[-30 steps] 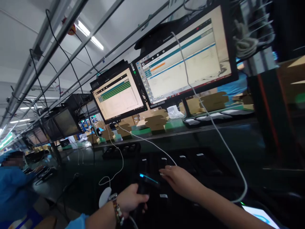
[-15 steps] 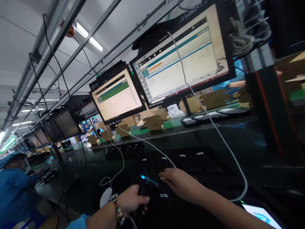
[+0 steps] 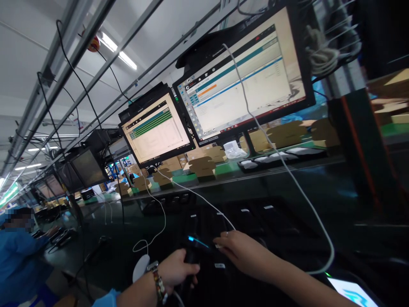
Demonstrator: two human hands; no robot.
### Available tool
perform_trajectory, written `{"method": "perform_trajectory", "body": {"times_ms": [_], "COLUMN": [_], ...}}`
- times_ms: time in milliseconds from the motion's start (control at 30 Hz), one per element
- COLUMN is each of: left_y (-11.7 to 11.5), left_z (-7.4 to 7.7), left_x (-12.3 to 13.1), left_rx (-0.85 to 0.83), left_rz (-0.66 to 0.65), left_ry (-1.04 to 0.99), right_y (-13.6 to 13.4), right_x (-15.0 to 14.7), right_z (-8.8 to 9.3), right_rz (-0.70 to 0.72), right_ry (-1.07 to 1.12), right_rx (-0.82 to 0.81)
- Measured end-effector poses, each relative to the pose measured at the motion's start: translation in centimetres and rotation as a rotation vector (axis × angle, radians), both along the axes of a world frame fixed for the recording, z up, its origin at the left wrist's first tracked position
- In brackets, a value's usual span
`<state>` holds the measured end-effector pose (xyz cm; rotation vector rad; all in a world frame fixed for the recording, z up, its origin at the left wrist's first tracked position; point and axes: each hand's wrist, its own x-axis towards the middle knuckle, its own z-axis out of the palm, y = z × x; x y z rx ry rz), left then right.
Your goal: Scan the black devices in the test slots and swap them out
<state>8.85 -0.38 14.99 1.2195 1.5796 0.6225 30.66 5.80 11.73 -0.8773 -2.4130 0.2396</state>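
Note:
My left hand (image 3: pixel 177 269) is closed around the grip of a black handheld scanner (image 3: pixel 195 246) that shows a blue light on top. Just to its right, my right hand (image 3: pixel 243 251) lies flat with its fingertips on one of several dark devices (image 3: pixel 220 221) set in rows on the dark bench; each carries a small white label. A beaded bracelet sits on my left wrist. Two lit monitors hang above the bench, a large one (image 3: pixel 246 72) and a smaller one (image 3: pixel 156 128).
A white cable (image 3: pixel 287 170) drops from the large monitor and loops across the bench. A white mouse (image 3: pixel 140 266) lies left of my left hand. Brown cardboard pieces (image 3: pixel 201 166) ride a green conveyor behind. A person in blue (image 3: pixel 19 256) sits far left.
Both hands have hardly moved; my right hand has slid slightly toward the scanner. The view has shifted a little.

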Motion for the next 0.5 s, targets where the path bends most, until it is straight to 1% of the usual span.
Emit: {"method": "perform_trajectory", "body": {"times_ms": [167,333,500], "left_y": [0.39,0.56,0.57], "left_z": [-0.27,-0.44,-0.28], "left_x": [-0.29,-0.18,0.12], "left_rx": [0.015,0.033,0.033], "left_rz": [-0.006,-0.02,-0.01], "left_ry": [0.001,0.003,0.023], "right_y": [0.12,0.27,0.26], "right_x": [-0.01,0.0,-0.11], "right_z": [-0.43,-0.54,-0.55], "right_rz": [-0.007,-0.001,-0.024], "right_ry": [-0.006,-0.014,-0.061], "right_rx": [0.004,0.05,0.03]}}
